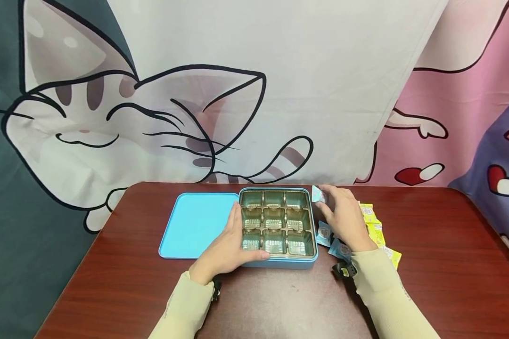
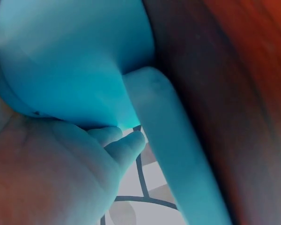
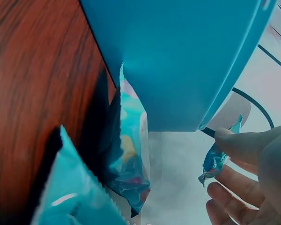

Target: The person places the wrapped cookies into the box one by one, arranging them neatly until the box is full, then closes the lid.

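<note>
My left hand (image 1: 229, 249) sits nearest me, fingers laid nearly straight along the near left corner of the blue tin (image 1: 280, 262), thumb over its front rim, steadying rather than clasping. If that light press slackens, I judge the tin could skate on the glossy tabletop (image 1: 110, 282) and bump the loose lid (image 1: 195, 223) lying at its nine o'clock.

Farther out, my right hand (image 1: 343, 216) hovers at the tin's three o'clock, its grip a thin pinch of thumb and fingertips on one blue packet (image 1: 318, 194), held clear of the wood near the tin's far right corner. The pinch catches only the wrapper's edge, so the packet may slip or twist out. More blue packets (image 1: 324, 233) and yellow packets (image 1: 375, 226) lie beneath and beside my wrist; my sleeve could drag them off.
</note>
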The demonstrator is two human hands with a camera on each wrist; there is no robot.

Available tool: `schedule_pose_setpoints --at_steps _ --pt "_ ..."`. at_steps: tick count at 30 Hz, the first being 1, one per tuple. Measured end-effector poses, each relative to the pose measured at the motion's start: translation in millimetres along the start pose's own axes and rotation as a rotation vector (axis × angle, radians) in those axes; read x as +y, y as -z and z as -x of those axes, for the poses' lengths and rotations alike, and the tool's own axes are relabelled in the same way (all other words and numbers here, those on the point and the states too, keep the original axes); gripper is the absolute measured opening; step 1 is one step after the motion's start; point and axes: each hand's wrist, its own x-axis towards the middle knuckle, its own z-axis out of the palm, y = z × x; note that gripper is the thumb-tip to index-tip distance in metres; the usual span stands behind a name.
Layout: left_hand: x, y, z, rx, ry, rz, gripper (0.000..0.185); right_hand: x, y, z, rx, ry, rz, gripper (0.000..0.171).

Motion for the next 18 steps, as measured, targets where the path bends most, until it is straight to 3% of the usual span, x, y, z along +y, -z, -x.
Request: schedule_pose_setpoints --at_steps 8,18 --pt "-0.7 0.2 -0.6 -0.009 -0.002 -0.023 0.135 -8.3 -2.2 -1.8 0.001 -0.028 -0.006 0.036" --pt "-0.1 1.4 1.1 -0.008 0.017 -0.012 0.135 -21.9 -5.0 -8.2 -0.018 0.016 0.003 0.038"
